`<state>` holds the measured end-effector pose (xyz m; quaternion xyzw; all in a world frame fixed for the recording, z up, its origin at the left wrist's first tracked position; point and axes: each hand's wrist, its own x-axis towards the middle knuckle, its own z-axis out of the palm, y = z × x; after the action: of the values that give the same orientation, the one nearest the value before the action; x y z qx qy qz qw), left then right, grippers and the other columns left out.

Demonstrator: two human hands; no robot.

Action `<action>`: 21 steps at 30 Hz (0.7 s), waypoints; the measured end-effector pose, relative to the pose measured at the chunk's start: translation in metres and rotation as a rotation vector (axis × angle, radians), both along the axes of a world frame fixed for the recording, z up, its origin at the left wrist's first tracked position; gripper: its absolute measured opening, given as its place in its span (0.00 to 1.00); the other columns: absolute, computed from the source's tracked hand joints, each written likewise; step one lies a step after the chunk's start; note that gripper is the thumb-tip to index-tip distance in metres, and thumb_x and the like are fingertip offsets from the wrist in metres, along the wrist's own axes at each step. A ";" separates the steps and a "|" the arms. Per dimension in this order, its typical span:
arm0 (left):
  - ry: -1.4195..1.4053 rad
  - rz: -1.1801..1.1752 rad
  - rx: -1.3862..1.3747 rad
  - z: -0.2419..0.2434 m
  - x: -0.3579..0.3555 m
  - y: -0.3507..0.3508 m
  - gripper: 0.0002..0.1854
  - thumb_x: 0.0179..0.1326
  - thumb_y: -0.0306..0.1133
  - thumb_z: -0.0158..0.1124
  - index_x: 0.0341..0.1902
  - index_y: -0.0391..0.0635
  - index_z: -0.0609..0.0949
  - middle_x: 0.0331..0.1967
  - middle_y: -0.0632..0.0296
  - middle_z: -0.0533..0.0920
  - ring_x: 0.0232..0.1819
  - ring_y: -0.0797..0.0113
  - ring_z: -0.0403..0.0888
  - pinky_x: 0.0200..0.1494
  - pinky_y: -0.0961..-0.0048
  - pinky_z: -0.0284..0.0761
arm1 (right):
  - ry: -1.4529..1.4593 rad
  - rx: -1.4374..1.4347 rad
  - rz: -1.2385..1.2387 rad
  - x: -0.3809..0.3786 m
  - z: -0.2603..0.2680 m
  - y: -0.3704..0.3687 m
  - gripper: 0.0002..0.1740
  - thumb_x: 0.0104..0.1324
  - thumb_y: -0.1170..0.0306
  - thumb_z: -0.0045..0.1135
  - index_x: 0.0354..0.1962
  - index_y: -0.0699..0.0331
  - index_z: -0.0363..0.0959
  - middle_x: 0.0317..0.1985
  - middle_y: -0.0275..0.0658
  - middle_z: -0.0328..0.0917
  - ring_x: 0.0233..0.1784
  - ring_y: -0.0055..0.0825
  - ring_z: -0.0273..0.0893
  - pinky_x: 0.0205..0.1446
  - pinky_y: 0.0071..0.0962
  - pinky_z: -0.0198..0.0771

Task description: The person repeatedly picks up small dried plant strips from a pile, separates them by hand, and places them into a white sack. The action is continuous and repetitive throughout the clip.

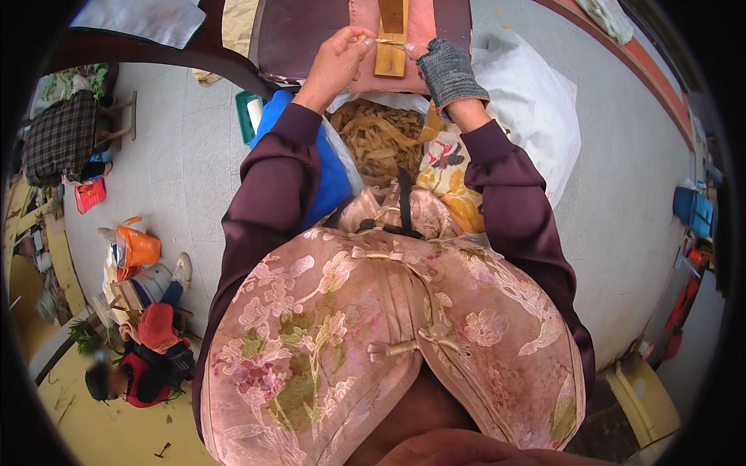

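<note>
A thin twisted golden-brown strand (389, 42) runs between my two hands, above a narrow wooden block (390, 61) on a pink cloth (421, 23). My bare left hand (340, 63) pinches its left end between thumb and forefinger. My right hand (449, 73), in a grey knitted fingerless glove, has its fingertips on the other end. An upright wooden piece (393, 14) stands on the block. Below the hands, a lined container holds a heap of brownish strips (379, 140); one wide strip (430, 125) rises from it towards the right wrist.
A dark padded seat (309, 35) bears the cloth. Blue fabric (291, 169) lies left of the strips, a white sack (524, 105) right. A green tray (245, 119) sits on the floor. Another person (145, 373) sits at lower left, near an orange bag (140, 244).
</note>
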<state>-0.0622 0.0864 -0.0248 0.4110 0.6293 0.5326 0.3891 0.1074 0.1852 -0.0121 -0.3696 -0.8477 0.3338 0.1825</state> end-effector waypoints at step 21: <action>-0.136 -0.173 -0.304 -0.020 0.035 -0.074 0.17 0.64 0.42 0.56 0.50 0.44 0.77 0.50 0.61 0.76 0.48 0.71 0.73 0.51 0.72 0.68 | 0.523 -0.063 -0.096 0.000 -0.017 -0.058 0.12 0.66 0.64 0.48 0.34 0.65 0.72 0.27 0.40 0.75 0.33 0.28 0.74 0.38 0.29 0.68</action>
<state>-0.0276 0.0125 -0.0449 0.3634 0.6371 0.4225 0.5326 0.1072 0.1272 -0.0291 -0.3161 -0.7424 0.4351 0.3994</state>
